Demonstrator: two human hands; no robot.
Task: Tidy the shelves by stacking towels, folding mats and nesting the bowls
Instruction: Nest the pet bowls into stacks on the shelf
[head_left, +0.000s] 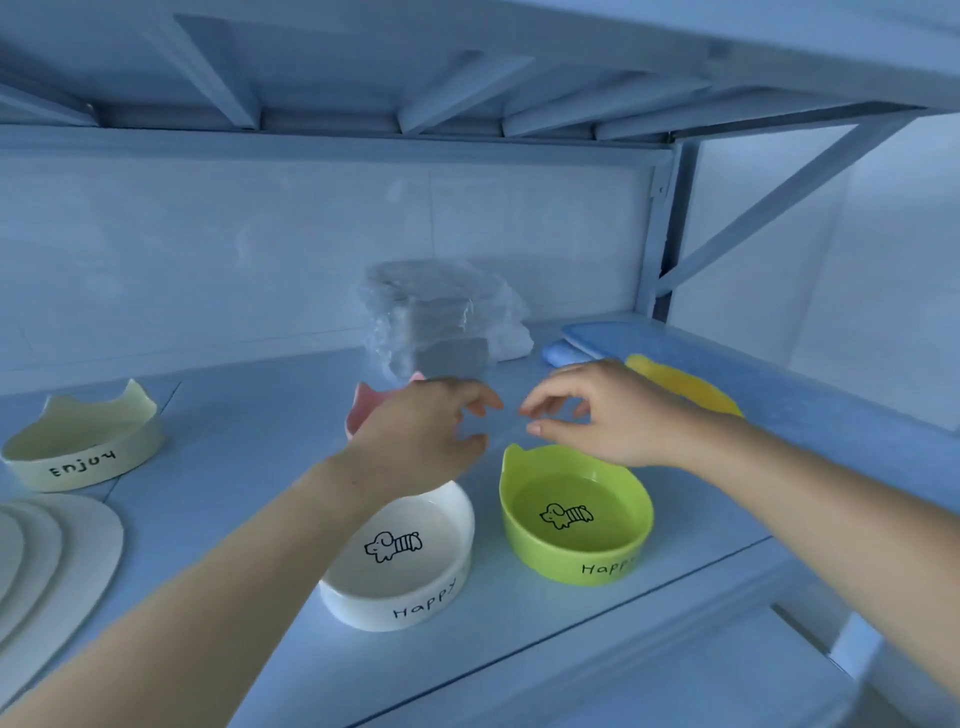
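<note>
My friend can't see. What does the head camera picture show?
Two bare hands, left hand and right hand, reach over a pale shelf, holding nothing. Near them sit a white bowl and a green bowl with dog drawings, a pink bowl behind, a cream bowl further left.

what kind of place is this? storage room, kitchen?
Probably a storage or utility shelf unit against a tiled wall, not clearly a kitchen. Clues: the metal-framed shelf with a braced tier above, pet-style eared bowls such as the green bowl, and a plastic-wrapped pack.
</note>
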